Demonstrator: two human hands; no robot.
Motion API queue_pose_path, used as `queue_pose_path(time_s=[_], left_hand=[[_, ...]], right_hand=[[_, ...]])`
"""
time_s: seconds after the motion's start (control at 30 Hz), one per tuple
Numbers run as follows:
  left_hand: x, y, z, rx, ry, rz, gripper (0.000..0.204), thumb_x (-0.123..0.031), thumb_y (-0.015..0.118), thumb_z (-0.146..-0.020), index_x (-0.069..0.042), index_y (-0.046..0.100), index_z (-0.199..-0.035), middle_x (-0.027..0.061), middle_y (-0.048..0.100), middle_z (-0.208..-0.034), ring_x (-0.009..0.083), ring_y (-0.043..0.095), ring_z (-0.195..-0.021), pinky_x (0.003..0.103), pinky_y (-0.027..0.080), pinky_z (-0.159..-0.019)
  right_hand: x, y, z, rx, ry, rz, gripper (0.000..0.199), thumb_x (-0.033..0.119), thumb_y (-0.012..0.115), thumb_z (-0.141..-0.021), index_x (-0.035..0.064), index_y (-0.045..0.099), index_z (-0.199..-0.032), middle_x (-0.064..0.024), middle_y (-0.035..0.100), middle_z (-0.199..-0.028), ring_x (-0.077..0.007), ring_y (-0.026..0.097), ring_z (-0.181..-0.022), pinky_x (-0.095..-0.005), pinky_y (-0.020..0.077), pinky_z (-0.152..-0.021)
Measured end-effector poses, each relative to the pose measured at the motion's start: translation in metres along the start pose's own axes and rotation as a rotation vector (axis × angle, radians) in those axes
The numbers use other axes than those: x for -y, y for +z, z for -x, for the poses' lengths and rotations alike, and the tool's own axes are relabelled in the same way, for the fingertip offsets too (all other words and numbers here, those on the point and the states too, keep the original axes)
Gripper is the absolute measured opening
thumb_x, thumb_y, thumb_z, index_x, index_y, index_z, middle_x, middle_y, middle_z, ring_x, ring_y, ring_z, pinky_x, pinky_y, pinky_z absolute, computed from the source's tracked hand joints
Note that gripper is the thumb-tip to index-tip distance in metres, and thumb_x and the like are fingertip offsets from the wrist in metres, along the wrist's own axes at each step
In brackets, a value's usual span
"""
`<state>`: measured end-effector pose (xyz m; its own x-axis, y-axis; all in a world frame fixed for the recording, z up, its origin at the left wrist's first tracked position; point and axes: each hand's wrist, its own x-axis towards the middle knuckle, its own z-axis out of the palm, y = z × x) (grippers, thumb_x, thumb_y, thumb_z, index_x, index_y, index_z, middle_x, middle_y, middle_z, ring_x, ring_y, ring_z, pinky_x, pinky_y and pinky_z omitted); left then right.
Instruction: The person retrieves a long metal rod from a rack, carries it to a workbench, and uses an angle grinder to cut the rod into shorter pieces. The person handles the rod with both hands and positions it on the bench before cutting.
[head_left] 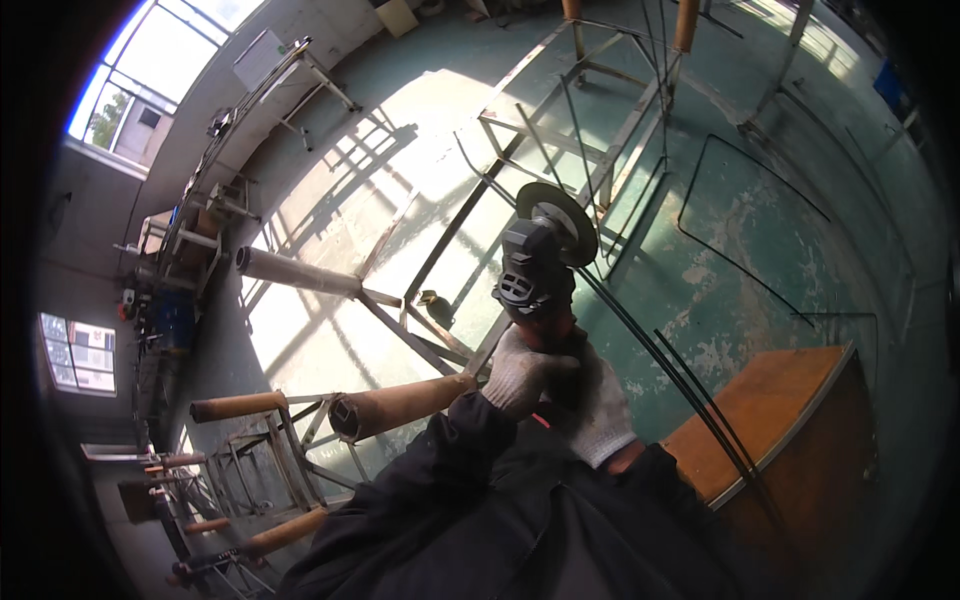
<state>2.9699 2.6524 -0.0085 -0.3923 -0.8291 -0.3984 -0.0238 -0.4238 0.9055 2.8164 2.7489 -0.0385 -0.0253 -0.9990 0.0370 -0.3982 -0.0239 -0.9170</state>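
In white knit gloves, both hands are closed round a black angle grinder (532,272) in front of my body. My left hand (522,374) wraps the grinder's body from the left. My right hand (602,402) grips its rear part from the right; some fingers are hidden behind the tool. At the far end of the grinder is a large dark disc (527,198) with a pale hub guard. Long thin dark metal rods (672,352) pass beneath the disc, running toward the lower right. Whether the disc touches them I cannot tell.
Metal frames with brown roller-like ends (400,405) stand left and ahead. An orange-brown board (765,400) with a metal edge lies at lower right, under the rods. A bent rod (735,262) rests on the green floor (640,300). A workbench (195,235) lines the left wall.
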Motion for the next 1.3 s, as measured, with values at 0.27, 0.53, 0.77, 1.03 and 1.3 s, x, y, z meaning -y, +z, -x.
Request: queue_pose_path(time_s=[0.27,0.53,0.77,1.03,1.3], left_hand=[[-0.042,-0.044,0.115,-0.318,0.082,-0.256,0.064,-0.034,0.088,-0.086,-0.003,0.066,-0.137,0.0191,0.079,-0.121,0.0334,0.077,-0.116,0.045,0.060,-0.102],[-0.063,-0.251,0.296,-0.216,0.732,-0.168,0.044,-0.008,0.080,-0.100,0.001,0.068,-0.142,0.0164,0.078,-0.130,0.0245,0.077,-0.121,0.038,0.063,-0.106],[0.002,-0.457,0.437,-0.789,0.451,0.097,0.035,-0.017,0.077,-0.109,0.001,0.071,-0.138,0.0129,0.078,-0.127,0.0175,0.074,-0.120,0.035,0.059,-0.109],[0.071,-0.604,0.434,-0.877,0.252,0.194,0.037,-0.022,0.075,-0.103,0.003,0.072,-0.131,0.0158,0.080,-0.117,0.0224,0.075,-0.112,0.038,0.060,-0.102],[0.059,-0.806,0.363,-1.029,0.121,-0.041,0.036,-0.022,0.076,-0.104,0.002,0.076,-0.131,0.0157,0.081,-0.122,0.0235,0.077,-0.114,0.038,0.060,-0.105]], right_hand=[[0.075,0.075,-0.002,0.144,-0.102,0.266,0.062,0.035,0.086,-0.092,0.0062,0.061,-0.141,-0.0222,0.075,-0.127,-0.0452,0.074,-0.119,-0.0505,0.0605,-0.096],[0.228,0.220,0.029,0.289,-0.149,-0.693,0.075,0.018,0.085,-0.097,-0.0048,0.049,-0.159,-0.0122,0.075,-0.117,-0.0233,0.073,-0.108,-0.0423,0.0606,-0.096],[0.354,0.382,0.052,0.536,0.001,-0.775,0.009,0.011,0.077,-0.100,0.0075,0.073,-0.107,-0.0057,0.072,-0.098,-0.0199,0.070,-0.088,-0.0429,0.0590,-0.080],[0.318,0.538,-0.051,0.519,-0.044,-0.767,0.070,0.011,0.074,-0.105,0.0003,0.042,-0.166,-0.0101,0.066,-0.101,-0.0210,0.068,-0.093,-0.0365,0.0589,-0.085],[0.319,0.705,-0.192,0.579,-0.143,-0.672,0.057,0.011,0.079,-0.094,-0.0053,0.059,-0.144,-0.0089,0.070,-0.105,-0.0180,0.069,-0.094,-0.0353,0.0571,-0.087]])
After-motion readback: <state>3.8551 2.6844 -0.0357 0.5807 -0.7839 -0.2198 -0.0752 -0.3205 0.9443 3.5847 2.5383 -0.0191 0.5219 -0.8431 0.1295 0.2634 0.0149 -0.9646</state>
